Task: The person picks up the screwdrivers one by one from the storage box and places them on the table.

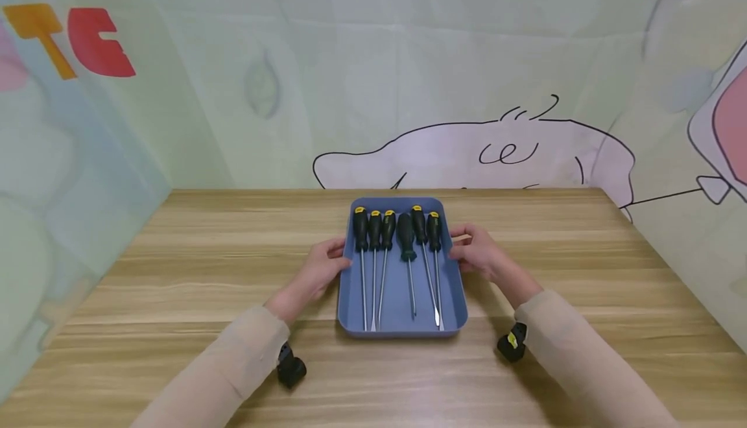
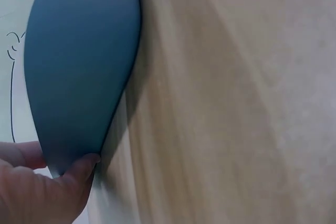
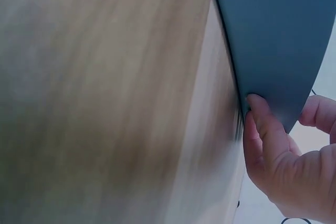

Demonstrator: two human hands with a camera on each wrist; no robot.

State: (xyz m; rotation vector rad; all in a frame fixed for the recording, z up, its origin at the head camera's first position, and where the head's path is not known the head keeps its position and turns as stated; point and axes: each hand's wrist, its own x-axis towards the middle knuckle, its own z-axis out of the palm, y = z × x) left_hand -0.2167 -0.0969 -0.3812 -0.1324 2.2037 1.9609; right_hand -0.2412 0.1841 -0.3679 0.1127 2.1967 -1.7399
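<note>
A blue rectangular tray is over the wooden table, its long sides running away from me. Inside lie several screwdrivers, handles toward the far end and steel shafts toward me. Most handles are black with yellow ends; one dark green screwdriver has a plain end. My left hand grips the tray's left side, and in the left wrist view its thumb lies on the outer wall by the bottom edge. On the opposite side my right hand holds the tray wall, fingertips at the lower edge in the right wrist view.
The wooden table reaches back to a printed cloth backdrop with cartoon drawings. A black wrist camera hangs by the left sleeve, another black camera by the right sleeve.
</note>
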